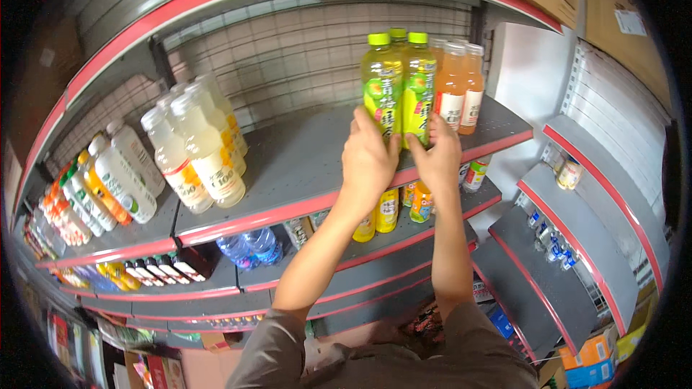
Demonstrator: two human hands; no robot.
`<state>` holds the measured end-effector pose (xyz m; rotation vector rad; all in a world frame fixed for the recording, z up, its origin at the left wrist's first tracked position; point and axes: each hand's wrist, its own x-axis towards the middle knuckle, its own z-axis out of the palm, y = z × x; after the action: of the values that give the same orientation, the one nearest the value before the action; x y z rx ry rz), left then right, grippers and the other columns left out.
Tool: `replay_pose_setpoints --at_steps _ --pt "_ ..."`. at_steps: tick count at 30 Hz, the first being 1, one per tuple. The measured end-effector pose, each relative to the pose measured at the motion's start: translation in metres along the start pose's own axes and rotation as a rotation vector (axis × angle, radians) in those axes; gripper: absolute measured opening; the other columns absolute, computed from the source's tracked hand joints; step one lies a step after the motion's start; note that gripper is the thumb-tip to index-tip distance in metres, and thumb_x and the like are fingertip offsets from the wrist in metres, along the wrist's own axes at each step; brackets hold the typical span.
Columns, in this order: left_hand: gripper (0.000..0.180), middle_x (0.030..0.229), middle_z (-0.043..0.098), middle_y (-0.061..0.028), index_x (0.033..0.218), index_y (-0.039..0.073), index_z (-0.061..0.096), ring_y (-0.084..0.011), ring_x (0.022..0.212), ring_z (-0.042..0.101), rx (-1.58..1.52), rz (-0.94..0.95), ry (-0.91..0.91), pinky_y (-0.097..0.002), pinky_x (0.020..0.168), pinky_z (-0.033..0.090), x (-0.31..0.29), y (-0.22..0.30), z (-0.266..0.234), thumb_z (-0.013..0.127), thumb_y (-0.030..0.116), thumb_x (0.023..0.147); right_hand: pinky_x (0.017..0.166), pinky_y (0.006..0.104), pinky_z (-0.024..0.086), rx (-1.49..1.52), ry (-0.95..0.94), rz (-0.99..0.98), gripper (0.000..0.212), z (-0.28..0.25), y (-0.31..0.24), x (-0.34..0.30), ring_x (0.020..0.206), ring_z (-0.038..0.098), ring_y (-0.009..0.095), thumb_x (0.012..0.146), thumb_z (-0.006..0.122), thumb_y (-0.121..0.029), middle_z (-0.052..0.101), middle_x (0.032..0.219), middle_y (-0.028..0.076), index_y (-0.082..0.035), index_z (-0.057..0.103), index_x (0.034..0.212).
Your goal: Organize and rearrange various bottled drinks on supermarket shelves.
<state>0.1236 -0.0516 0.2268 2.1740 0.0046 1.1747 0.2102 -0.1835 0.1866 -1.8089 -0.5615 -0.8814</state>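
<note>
Three green drink bottles with lime caps (381, 79) stand upright, close together, near the front of the grey shelf. My left hand (369, 155) presses against the lower left side of the front-left bottle. My right hand (437, 153) grips the lower right side of the front-right bottle (418, 86), thumb in front. Both hands are closed around the pair from outside; the third bottle shows mostly its cap (398, 33) behind them. Just to the right stand several orange drink bottles with pale caps (472, 94).
Pale yellow bottles (205, 151) stand in rows on the same shelf (288, 173) to the left, with white and orange bottles (119, 180) farther left. Lower shelves carry yellow bottles (387, 210), cans and blue-wrapped water bottles (259, 245). A side rack (605, 180) stands at right.
</note>
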Motion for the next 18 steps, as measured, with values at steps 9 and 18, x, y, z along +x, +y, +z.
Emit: replay_pose_setpoints --at_steps 9,18 --pt "0.061 0.111 0.066 -0.0328 0.134 -0.004 0.043 -0.0548 0.095 0.069 -0.016 -0.019 0.056 -0.0594 0.08 0.057 -0.017 -0.004 -0.038 0.08 0.011 0.088 0.086 0.0438 0.06 0.334 -0.095 0.093 0.051 0.004 -0.021 -0.017 0.101 0.072 0.028 0.085 0.087 -0.015 0.072 0.109 0.017 0.0 0.065 0.129" --pt "0.069 0.114 0.068 -0.0314 0.144 -0.002 0.044 -0.0541 0.099 0.07 0.041 -0.061 0.066 -0.0583 0.083 0.058 -0.027 -0.013 -0.065 0.081 0.011 0.087 0.084 0.038 0.061 0.238 -0.207 0.03 0.054 0.007 -0.041 -0.006 0.096 0.078 0.023 0.086 0.085 -0.015 0.08 0.107 0.013 -0.003 0.063 0.134"
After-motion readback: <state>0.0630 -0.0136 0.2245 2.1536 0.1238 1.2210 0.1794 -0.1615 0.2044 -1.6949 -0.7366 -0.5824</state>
